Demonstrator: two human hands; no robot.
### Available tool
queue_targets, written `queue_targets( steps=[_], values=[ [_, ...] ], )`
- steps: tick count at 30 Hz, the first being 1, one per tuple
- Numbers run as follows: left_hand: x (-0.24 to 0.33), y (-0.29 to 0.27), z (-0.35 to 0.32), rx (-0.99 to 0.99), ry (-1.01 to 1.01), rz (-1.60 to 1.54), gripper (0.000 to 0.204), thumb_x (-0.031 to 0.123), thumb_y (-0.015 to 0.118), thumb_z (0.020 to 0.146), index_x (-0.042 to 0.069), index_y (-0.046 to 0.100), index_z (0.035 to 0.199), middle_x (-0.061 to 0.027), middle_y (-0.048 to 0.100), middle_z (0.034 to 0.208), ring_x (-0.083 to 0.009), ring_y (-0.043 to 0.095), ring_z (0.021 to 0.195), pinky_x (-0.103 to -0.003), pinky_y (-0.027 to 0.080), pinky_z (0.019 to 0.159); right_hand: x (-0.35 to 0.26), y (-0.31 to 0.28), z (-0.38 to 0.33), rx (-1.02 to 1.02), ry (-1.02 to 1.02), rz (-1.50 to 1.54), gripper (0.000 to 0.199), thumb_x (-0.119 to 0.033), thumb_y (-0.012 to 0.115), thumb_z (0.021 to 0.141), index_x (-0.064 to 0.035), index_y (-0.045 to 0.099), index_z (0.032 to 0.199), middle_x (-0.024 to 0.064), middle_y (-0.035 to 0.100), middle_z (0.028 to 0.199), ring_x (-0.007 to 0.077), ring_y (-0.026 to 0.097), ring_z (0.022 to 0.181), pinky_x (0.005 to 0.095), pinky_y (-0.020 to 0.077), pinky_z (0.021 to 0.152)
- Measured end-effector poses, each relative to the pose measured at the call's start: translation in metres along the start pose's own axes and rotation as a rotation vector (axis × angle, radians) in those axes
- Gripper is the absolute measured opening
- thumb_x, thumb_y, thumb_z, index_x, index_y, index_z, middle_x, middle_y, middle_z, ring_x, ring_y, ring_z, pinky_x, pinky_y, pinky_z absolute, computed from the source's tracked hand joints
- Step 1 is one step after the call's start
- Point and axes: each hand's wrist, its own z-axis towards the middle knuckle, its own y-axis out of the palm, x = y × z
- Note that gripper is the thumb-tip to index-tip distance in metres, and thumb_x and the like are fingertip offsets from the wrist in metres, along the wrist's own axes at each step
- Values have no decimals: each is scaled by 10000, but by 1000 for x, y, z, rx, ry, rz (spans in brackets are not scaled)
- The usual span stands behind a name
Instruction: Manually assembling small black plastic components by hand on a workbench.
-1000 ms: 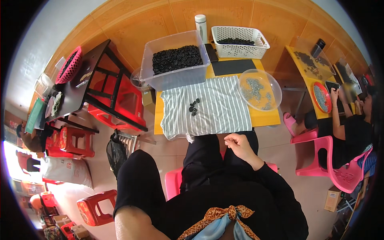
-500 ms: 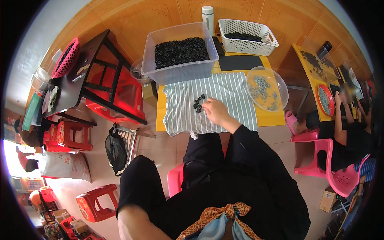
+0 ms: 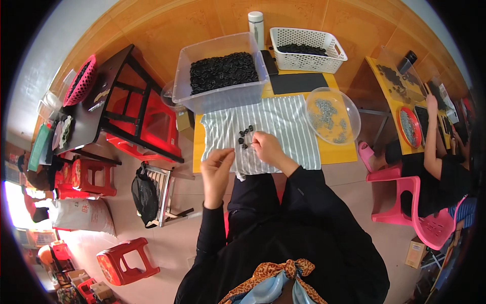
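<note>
**2 hands over loose black pieces on striped cloth: roll-off and snag risk**

Risks, left to right. Left bare hand [image 3: 216,169]: at the near left of the grey-and-white striped fabric cloth [image 3: 283,114], thumb and forefinger tips drawn close; cannot tell if they pinch anything. If something tiny is there, a loose grip could drop it past the table edge. Cloth overhangs that edge, so a sleeve or knee catching it might drag everything on it. Small black rounded glossy pieces [image 3: 241,141]: loose cluster on the cloth between the 2 hands; a knuckle brush could scatter them. Right bare hand [image 3: 268,149]: just beside the cluster, fingers curled, thumb and forefinger together; contents hidden, can't tell. Clear round plastic tray [image 3: 350,107]: overlaps the cloth's right side; a cloth tug or elbow bump could spill its small grey bits [image 3: 323,112].

Writing, left to right: white bulging sack [image 3: 83,215] on floor, faint reddish print; brown cardboard box [image 3: 416,252], pale label, too small to read.
</note>
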Motion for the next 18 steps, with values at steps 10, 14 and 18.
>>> queue_targets(
  steps=[10, 14, 18],
  values=[
    [-62, 85, -28, -174, -317, -432, 135, 24, 639, 834, -27, 668, 955, -41, 645, 775, -69, 538, 614, -187, 428, 554, -23, -42, -90, 191, 466, 1068, 36, -54, 604, 861, -36, 595, 831, -33, 565, 671, 17, 490, 590, 170, 373, 528],
    [-66, 90, -29, -174, -290, -476, 103, 21, 626, 844, -38, 665, 919, -63, 651, 765, -88, 561, 615, -193, 437, 551, -9, -57, -84, 93, 404, 807, 54, -53, 617, 848, -18, 613, 807, -33, 566, 671, 27, 490, 588, 188, 373, 531],
    [-67, 79, -27, -127, -357, -471, 133, 12, 619, 845, -48, 650, 960, -66, 647, 759, -104, 593, 637, -199, 451, 533, 29, -76, -34, 321, 117, 137, 33, -53, 613, 797, -38, 625, 824, 107, 594, 790, 214, 590, 664, 313, 448, 570]
  ],
)
